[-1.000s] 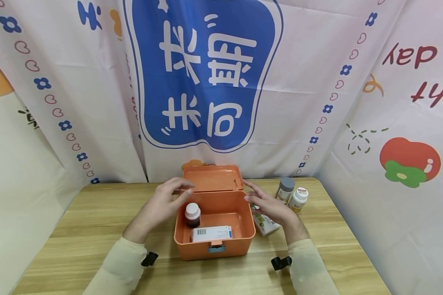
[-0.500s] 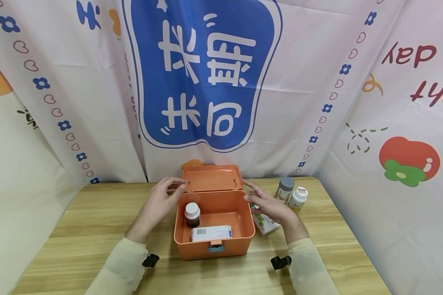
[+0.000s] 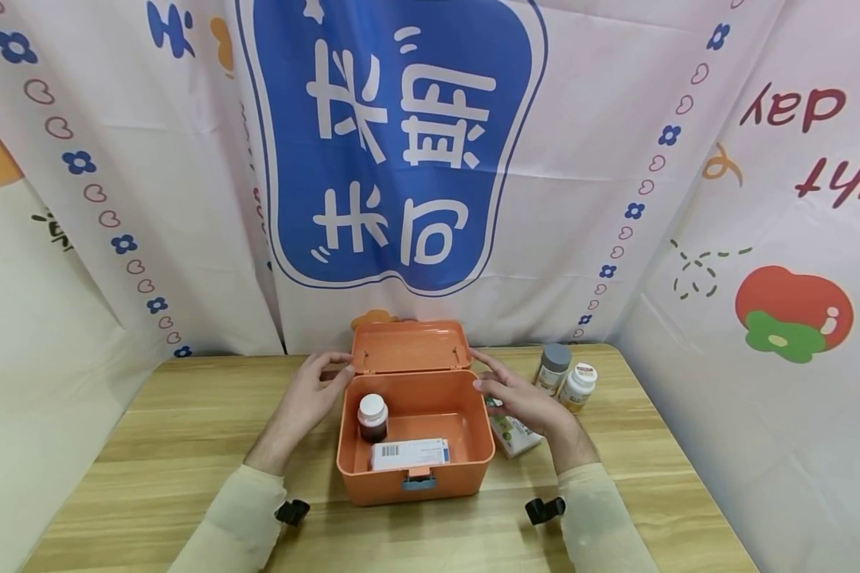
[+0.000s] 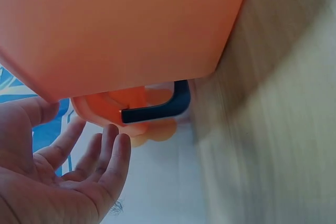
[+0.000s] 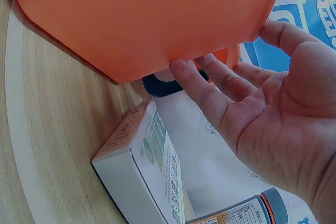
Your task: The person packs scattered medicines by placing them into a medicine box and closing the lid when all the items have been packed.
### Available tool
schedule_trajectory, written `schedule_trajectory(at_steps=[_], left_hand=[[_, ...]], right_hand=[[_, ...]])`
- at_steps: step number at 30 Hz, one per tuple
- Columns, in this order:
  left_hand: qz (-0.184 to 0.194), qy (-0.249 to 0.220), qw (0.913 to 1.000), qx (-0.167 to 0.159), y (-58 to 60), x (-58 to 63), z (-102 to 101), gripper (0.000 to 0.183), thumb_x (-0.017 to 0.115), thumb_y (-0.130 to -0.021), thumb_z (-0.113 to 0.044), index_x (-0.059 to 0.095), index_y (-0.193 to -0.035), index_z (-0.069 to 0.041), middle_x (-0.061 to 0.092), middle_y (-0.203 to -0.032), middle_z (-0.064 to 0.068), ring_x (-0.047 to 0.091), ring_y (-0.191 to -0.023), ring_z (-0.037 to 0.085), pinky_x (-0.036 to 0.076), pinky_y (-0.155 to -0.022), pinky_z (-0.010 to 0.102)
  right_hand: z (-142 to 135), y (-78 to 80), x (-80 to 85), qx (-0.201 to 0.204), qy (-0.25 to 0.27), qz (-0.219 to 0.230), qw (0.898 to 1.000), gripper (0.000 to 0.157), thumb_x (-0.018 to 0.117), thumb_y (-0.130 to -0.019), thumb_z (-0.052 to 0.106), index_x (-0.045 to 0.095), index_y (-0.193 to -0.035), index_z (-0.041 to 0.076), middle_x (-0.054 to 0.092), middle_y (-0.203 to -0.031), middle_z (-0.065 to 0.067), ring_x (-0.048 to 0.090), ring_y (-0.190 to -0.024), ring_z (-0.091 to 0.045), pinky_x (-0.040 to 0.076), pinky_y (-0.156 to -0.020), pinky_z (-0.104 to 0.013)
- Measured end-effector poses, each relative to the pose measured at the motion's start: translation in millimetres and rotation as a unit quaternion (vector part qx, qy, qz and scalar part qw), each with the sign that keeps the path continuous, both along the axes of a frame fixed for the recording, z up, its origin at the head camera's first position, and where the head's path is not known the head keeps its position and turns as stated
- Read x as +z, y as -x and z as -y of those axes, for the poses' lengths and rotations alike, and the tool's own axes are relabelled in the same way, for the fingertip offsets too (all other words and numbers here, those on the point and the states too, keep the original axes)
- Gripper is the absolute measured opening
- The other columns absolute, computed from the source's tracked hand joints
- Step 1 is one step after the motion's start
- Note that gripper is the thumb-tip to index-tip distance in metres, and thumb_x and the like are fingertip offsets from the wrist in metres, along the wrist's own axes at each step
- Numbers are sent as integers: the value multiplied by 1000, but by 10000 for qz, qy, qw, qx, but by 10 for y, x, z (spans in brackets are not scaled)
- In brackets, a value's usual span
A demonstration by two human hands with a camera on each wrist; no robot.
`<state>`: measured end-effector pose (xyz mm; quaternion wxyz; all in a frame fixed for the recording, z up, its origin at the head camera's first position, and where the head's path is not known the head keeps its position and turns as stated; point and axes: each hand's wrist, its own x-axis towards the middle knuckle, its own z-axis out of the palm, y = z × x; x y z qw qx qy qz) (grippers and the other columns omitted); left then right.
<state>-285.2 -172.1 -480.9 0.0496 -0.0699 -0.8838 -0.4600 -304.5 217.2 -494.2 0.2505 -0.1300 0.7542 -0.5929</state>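
An orange plastic storage box (image 3: pixel 380 487) stands on the table with its lid (image 3: pixel 412 348) swung back. Inside it are a dark bottle with a white cap (image 3: pixel 373 420) and a white medicine carton (image 3: pixel 410 454). At the lid's left edge is my left hand (image 3: pixel 304 406), thumb tip near the box's back corner, fingers loosely bent. My right hand (image 3: pixel 526 399) touches the back right corner with its thumb, and its extended fingers reach behind along the lid's right side. A dark handle (image 4: pixel 157 111) shows behind the box in the left wrist view.
Right of the box lies a white and green carton (image 3: pixel 517 438), partly under my right hand. Behind it stand a grey-capped bottle (image 3: pixel 553 370) and a white-capped bottle (image 3: pixel 579 387). A printed curtain (image 3: pixel 559 199) hangs along the table's back edge.
My left hand has moved left, off the front of the lid's left corner to its side edge. The lid has shifted very slightly left. My right hand stays in place.
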Motion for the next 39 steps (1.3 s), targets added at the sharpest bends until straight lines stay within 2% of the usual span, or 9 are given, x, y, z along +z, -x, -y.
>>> schedule_trajectory(at_steps=[5,9,12,18,25,30,35,39], left_hand=[[213,21,9998,14,-9,-38,20,42,58,-108,-37,62,-143,-12,54,-150,18,66,-128,39,55,-109,55],[404,-9,9992,-6,-23,-53,21,46,59,-107,-43,59,-145,-17,58,-149,13,66,-128,36,55,-108,54],[477,-62,9988,-89,-27,-71,16,48,58,-108,-43,56,-148,-16,61,-146,13,66,-129,36,55,-108,53],[487,-442,9972,-365,-28,-104,5,51,55,-110,-38,48,-152,-9,61,-145,22,62,-135,40,51,-115,55],[677,-771,9934,-519,-42,-131,5,56,53,-111,-43,42,-155,-12,63,-144,27,65,-131,40,62,-99,46],[816,-859,9915,-528,-45,-159,-1,57,51,-111,-46,39,-157,-15,65,-143,27,68,-127,36,63,-96,42],[831,-787,9922,-485,-37,-205,-8,57,50,-110,-49,39,-156,-18,69,-138,24,70,-122,32,62,-94,40],[782,-719,9933,-450,-38,-208,-6,56,50,-110,-49,39,-156,-18,72,-134,22,70,-121,30,61,-94,39]], right_hand=[[2,5,-5,-22,-32,8,10000,67,57,-109,41,20,-165,47,47,-164,-10,52,-148,-34,51,-116,-55],[2,0,-7,-2,-46,12,10000,67,56,-109,42,20,-165,48,46,-164,-10,51,-149,-34,51,-116,-56],[5,-8,-4,0,-48,19,10000,67,57,-109,43,20,-165,48,47,-164,-10,51,-149,-34,50,-116,-56],[12,-15,6,-21,-50,2,10000,68,58,-108,44,21,-165,47,47,-164,-10,51,-149,-34,51,-116,-56],[21,-16,17,-51,-63,-14,10000,68,58,-108,43,21,-165,47,48,-162,-11,52,-148,-35,51,-116,-55],[24,-30,46,-137,-211,-182,9995,68,59,-108,43,23,-165,46,49,-160,-11,53,-147,-34,50,-117,-56],[9,-45,96,-82,-129,-543,9984,69,59,-109,38,24,-168,33,51,-159,-13,55,-145,-33,53,-115,-50],[-32,-47,136,-131,152,-850,9962,65,56,-111,29,26,-167,23,53,-156,-17,55,-144,-36,49,-118,-54]])
